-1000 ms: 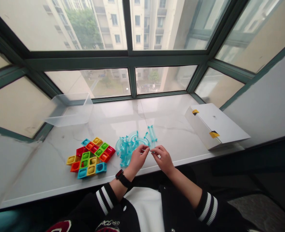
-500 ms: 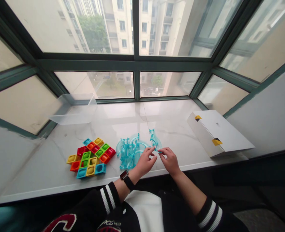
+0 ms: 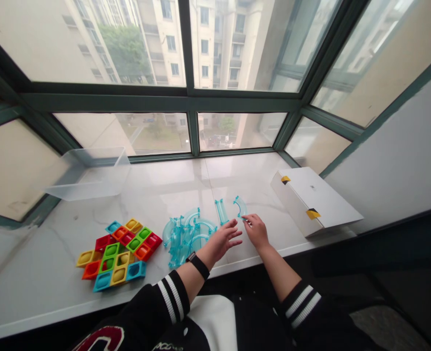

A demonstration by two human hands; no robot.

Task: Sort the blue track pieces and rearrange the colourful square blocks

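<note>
A pile of clear teal curved track pieces (image 3: 186,233) lies on the white marble sill (image 3: 171,185). My left hand (image 3: 222,240) hovers just right of the pile with fingers stretched out and nothing in it. My right hand (image 3: 256,230) is closed in a pinch at the near end of a curved teal piece (image 3: 240,205). A straight teal piece (image 3: 221,211) lies beside that curve, apart from the pile. Left of the pile sits a cluster of coloured square blocks (image 3: 118,251) in red, orange, yellow, green and blue.
A clear plastic tub (image 3: 87,173) stands at the back left against the window. A flat white box (image 3: 312,200) with yellow-and-black tabs lies at the right end of the sill. The sill's front edge runs just under my wrists.
Both hands came apart from the piece they held together. Two teal pieces now lie separate to the right of the pile. My left hand opened; my right hand moved right onto the curved piece.
</note>
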